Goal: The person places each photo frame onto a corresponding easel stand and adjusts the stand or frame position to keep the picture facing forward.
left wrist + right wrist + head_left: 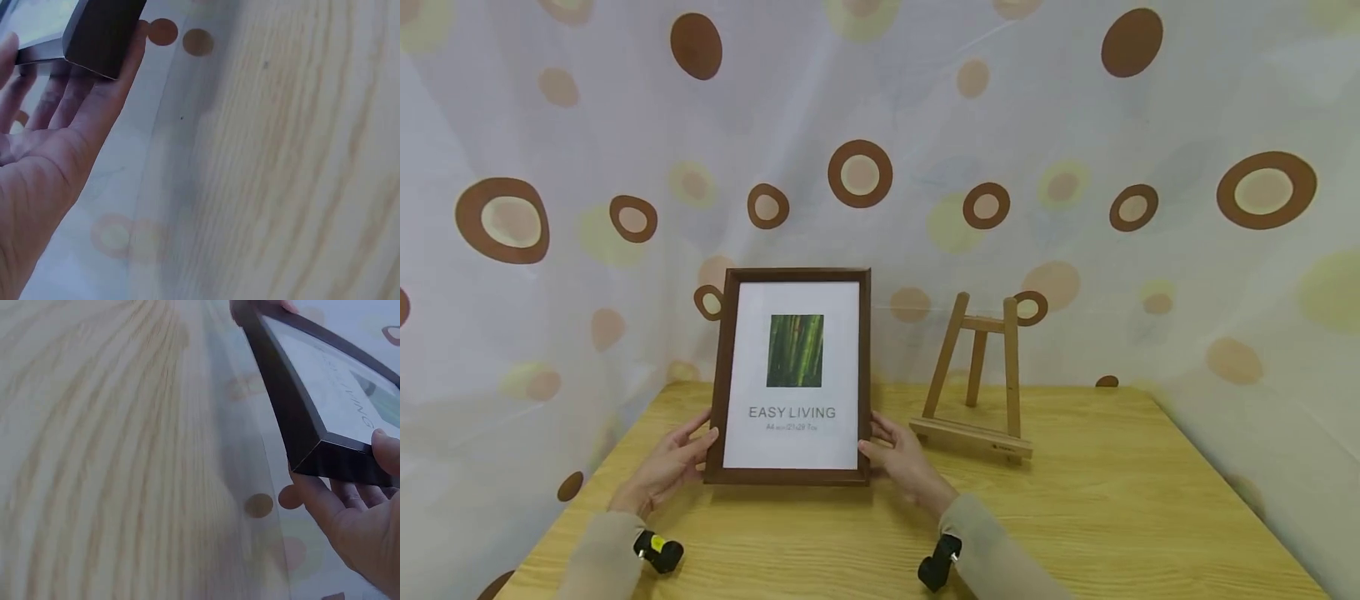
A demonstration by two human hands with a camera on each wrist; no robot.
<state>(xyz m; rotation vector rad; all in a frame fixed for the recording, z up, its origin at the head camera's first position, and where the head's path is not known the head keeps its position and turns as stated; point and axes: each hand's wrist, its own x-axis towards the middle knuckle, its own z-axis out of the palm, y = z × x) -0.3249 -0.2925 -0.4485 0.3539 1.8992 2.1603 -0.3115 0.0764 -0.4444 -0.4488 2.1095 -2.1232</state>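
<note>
A dark brown picture frame (795, 375) with a white mat, a small green bamboo picture and the words "EASY LIVING" faces me, upright. My left hand (672, 467) grips its left side near the lower corner, thumb in front and fingers behind. On the opposite side my right hand (906, 462) holds it the same way. In the left wrist view the frame's corner (103, 37) lies over the left fingers. The right wrist view shows the right thumb (386, 452) on the frame's front edge and the other fingers beneath. A gap shows between the frame and the tabletop.
A small wooden easel (977, 375) stands on the table to the right of the frame, its ledge toward me. The light wooden table (1097, 500) ends at a hanging cloth (910, 100) with brown and pale spots. A black wrist camera sits on each sleeve.
</note>
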